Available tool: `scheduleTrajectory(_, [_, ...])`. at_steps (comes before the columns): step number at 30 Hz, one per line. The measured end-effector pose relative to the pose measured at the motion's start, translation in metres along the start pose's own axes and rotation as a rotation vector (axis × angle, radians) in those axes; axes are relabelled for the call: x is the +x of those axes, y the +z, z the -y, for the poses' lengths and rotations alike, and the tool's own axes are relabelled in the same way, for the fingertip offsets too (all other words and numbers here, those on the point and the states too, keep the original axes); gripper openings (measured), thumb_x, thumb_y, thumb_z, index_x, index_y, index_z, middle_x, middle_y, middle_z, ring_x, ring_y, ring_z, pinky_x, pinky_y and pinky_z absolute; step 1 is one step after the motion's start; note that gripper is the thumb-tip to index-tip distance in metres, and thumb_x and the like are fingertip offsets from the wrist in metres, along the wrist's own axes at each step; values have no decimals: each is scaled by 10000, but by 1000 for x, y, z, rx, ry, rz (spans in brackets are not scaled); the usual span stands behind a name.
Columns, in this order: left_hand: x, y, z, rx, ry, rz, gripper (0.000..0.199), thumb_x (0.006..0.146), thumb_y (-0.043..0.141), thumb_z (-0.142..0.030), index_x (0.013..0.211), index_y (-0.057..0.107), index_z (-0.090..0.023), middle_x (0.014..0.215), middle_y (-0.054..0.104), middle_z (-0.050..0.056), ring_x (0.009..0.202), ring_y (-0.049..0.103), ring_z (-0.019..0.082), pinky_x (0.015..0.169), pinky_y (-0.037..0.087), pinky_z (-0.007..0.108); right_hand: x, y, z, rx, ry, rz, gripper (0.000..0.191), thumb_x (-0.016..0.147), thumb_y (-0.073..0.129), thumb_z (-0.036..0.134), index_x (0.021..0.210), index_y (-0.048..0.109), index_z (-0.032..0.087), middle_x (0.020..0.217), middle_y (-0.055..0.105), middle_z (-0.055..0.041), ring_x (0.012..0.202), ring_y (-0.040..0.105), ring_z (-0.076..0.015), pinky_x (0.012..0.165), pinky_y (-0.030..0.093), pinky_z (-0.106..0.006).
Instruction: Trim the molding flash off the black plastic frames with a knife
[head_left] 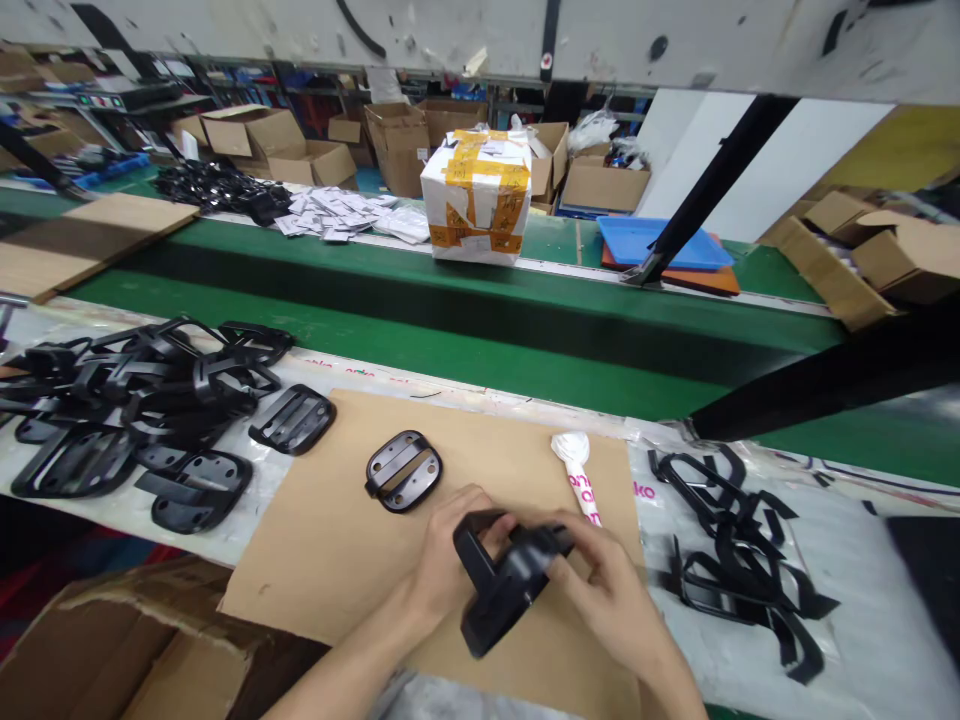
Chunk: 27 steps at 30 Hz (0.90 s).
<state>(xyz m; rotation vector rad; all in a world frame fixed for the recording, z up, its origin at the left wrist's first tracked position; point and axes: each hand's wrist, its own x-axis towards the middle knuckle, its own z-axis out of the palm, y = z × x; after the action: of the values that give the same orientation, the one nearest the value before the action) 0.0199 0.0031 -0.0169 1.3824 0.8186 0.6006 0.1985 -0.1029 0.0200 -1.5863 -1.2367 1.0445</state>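
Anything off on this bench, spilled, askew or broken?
No spill or clear breakage visible. Two untidy spots: the open carton at far right looks tilted, flaps splayed; the right-hand black frames lie tangled. The held black part shows no obvious damage.

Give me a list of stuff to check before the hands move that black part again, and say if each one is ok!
1. Both hands on the black part: ok. The left hand and right hand hold it.
2. Cardboard under the work: ok.
3. Plate away from the fingers: ok. It lies by itself on the cardboard.
4. Space beside the right hand: not ok, I think. The white wrapped stick is very close.
5. Left pile neat: not ok, it's jumbled.
6. Held part joined tightly: cannot tell. Fingers hide some of it.
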Motion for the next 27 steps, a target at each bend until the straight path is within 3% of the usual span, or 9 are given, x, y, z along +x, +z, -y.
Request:
scheduleTrajectory(2, [4, -4, -2, 133, 162, 4, 327, 908, 666, -413, 664, 584, -211, 702, 512, 32, 713, 460, 192, 721, 343, 324, -4, -1, -4, 38, 16, 59, 293, 1019, 573, 433, 1033, 740, 192, 966, 721, -73, 910, 674, -238, 859, 567, -320])
scheduleTrajectory(5, [9, -9, -5, 347, 383, 77, 237, 919, 673, -346, 733, 614, -212, 694, 514, 31, 684, 467, 186, 687, 332, 323, -8, -2, -7, 56, -15, 19, 283, 1007, 601, 422, 1115, 765, 218, 1049, 740, -86, 965, 692, -258, 889, 567, -323])
scheduleTrajectory(9, [16, -13, -13, 513, 494, 157, 241, 971, 593, -318, 754, 582, -213, 718, 529, 41, 708, 477, 190, 688, 336, 324, -5, 0, -7, 77, -28, 5, 291, 997, 617, 432, 1149, 771, 237, 1089, 742, -92, 989, 695, -265, 885, 570, -321])
scheduleTrajectory(12, [28, -12, -17, 536, 471, 214, 289, 1015, 506, -294, 742, 551, -211, 724, 558, 31, 701, 507, 169, 691, 362, 297, -4, 0, -12, 112, 55, -32, 365, 1018, 559, 488, 1143, 742, 198, 1012, 733, -95, 901, 694, -247, 794, 581, -304])
scheduleTrajectory(14, [41, -12, -16, 521, 400, 201, 283, 1014, 497, -279, 743, 544, -208, 731, 582, 19, 690, 534, 156, 682, 377, 277, -7, -1, -20, 42, 94, -129, 385, 1013, 557, 510, 1178, 704, 194, 998, 714, -89, 904, 686, -242, 794, 574, -306])
scheduleTrajectory(18, [71, -13, -5, 662, 288, 66, 163, 923, 539, -177, 764, 569, -196, 764, 638, 31, 707, 573, 179, 690, 386, 290, -22, -7, -50, -357, 107, -417, 409, 962, 587, 530, 1239, 629, 233, 1089, 676, -97, 972, 662, -277, 827, 564, -379])
scheduleTrajectory(21, [89, -11, 4, 925, 309, -57, 147, 915, 542, -182, 792, 622, -181, 811, 676, 73, 828, 593, 240, 766, 381, 344, -31, -11, -69, -584, 193, -494, 496, 857, 661, 570, 1216, 633, 230, 1053, 681, -111, 947, 677, -338, 729, 581, -427])
scheduleTrajectory(23, [95, -9, 8, 1043, 324, -102, 189, 941, 541, -222, 787, 642, -179, 798, 680, 79, 868, 589, 261, 793, 369, 374, -36, -16, -73, -570, 232, -447, 442, 860, 648, 584, 1121, 679, 229, 975, 700, -106, 866, 701, -331, 663, 585, -404])
scheduleTrajectory(27, [95, -5, 14, 1125, 363, -129, 191, 930, 575, -240, 770, 658, -179, 851, 687, 88, 898, 578, 266, 794, 355, 393, -50, -27, -64, -178, 273, -379, 473, 947, 576, 616, 1140, 716, 207, 736, 705, -58, 663, 704, -254, 565, 588, -307])
